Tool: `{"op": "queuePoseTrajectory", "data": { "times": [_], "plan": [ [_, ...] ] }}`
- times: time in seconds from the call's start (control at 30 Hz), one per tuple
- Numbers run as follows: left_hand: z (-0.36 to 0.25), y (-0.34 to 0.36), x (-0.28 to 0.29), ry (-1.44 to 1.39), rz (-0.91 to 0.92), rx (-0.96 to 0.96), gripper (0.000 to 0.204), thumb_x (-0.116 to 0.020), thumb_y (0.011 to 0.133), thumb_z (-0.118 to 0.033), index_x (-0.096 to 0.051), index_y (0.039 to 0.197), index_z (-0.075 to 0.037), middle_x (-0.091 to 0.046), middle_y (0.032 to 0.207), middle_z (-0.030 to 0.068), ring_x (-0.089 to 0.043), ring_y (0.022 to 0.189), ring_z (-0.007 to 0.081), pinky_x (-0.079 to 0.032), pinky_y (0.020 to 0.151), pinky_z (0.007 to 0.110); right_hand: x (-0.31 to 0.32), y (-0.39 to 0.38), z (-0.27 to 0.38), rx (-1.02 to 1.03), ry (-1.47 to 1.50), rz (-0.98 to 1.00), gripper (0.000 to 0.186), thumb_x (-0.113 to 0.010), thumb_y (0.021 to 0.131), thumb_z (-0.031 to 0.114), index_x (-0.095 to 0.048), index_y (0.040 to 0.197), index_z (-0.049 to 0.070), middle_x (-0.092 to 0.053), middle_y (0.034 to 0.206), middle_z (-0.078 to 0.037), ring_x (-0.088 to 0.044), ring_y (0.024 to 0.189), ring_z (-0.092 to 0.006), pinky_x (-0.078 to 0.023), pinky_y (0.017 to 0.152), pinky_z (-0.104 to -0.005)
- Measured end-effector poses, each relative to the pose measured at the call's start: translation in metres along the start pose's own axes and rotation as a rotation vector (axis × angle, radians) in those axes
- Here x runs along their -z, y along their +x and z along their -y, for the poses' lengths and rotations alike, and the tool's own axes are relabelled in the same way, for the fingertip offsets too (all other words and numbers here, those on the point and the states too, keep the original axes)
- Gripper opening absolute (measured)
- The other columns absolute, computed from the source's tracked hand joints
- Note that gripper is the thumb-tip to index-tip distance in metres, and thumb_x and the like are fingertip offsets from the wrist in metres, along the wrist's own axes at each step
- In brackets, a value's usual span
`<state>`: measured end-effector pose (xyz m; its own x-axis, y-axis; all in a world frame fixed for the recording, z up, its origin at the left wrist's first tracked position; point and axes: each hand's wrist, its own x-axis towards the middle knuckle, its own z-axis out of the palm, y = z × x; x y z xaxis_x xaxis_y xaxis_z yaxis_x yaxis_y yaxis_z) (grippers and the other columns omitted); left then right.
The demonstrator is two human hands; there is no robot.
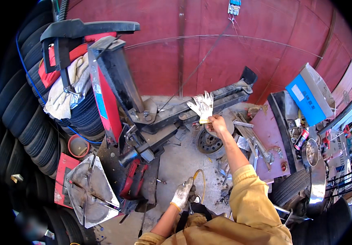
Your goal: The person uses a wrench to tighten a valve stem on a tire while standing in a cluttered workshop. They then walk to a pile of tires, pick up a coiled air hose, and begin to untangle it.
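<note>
My right hand (217,122) is bare and stretched far out. It pinches a white work glove (202,105) by its yellow cuff, with the glove's fingers hanging out to the left. A dark steel wheel rim (212,141) lies on the floor just below that hand. Close to my body, my left hand (183,193) wears a matching, soiled glove. It is closed round a dark tool (192,190), whose kind I cannot make out. A yellow hose (204,183) loops up beside the tool.
A red and black machine (106,98) stands left, its black beam (200,108) reaching across. Its metal turntable (92,190) is nearer. Stacked tyres (16,118) line the left side. At right are a pink board (272,143), a blue box (307,98) and a loose tyre (292,185).
</note>
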<state>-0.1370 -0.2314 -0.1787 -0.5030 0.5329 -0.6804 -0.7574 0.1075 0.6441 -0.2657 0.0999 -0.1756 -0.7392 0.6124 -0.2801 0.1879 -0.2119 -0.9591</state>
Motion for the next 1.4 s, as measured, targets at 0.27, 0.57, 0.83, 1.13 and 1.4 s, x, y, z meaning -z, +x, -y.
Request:
{"op": "queuePoseTrajectory", "data": {
  "times": [0.27,0.57,0.83,1.13,1.4],
  "plan": [
    [-0.018,0.044,-0.072,0.24,0.159,0.056,0.04,-0.063,0.091,-0.051,-0.052,0.08,-0.014,-0.046,0.062,-0.0033,-0.041,0.045,0.0108,-0.035,0.043,0.028,0.078,-0.138,-0.101,0.288,-0.199,0.019,0.031,-0.06,0.097,0.028,-0.063,0.101,-0.003,-0.066,0.079,-0.007,-0.06,0.069,-0.0133,-0.05,0.066,-0.0296],
    [0.02,0.099,-0.163,0.27,0.366,0.22,0.041,-0.063,0.09,-0.053,-0.053,0.082,-0.015,-0.05,0.062,-0.0012,-0.051,0.048,0.016,-0.04,0.043,0.03,0.069,-0.337,-0.151,-0.004,0.232,-0.384,0.036,-0.055,0.101,0.028,-0.056,0.12,-0.002,-0.066,0.094,-0.004,-0.058,0.084,-0.0103,-0.048,0.072,-0.0257],
    [0.026,0.133,-0.187,0.379,0.549,0.419,0.033,-0.062,0.094,-0.043,-0.058,0.088,-0.011,-0.056,0.062,0.0033,-0.059,0.057,0.0224,-0.05,0.055,0.037,0.061,-0.352,-0.121,-0.124,0.298,-0.521,0.031,-0.055,0.101,0.03,-0.064,0.107,0.002,-0.054,0.075,0.004,-0.044,0.066,-0.0054,-0.038,0.059,-0.0236],
    [0.0,0.17,-0.171,0.368,0.859,0.679,0.038,-0.059,0.097,-0.039,-0.062,0.103,-0.002,-0.065,0.076,0.0098,-0.066,0.068,0.0259,-0.056,0.065,0.041,0.015,-0.349,-0.097,-0.131,0.453,-0.579,0.03,-0.054,0.102,0.028,-0.062,0.106,0.0,-0.045,0.064,0.006,-0.037,0.055,-0.0044,-0.028,0.049,-0.0229],
    [-0.019,0.199,-0.173,0.386,0.836,0.673,0.035,-0.057,0.097,-0.038,-0.061,0.107,-0.004,-0.059,0.075,0.0058,-0.062,0.066,0.0239,-0.054,0.061,0.043,-0.022,-0.395,-0.073,-0.084,0.722,-0.646,0.027,-0.057,0.1,0.022,-0.058,0.109,-0.003,-0.051,0.068,0.001,-0.044,0.06,-0.0086,-0.035,0.057,-0.0238]
  ]
}}
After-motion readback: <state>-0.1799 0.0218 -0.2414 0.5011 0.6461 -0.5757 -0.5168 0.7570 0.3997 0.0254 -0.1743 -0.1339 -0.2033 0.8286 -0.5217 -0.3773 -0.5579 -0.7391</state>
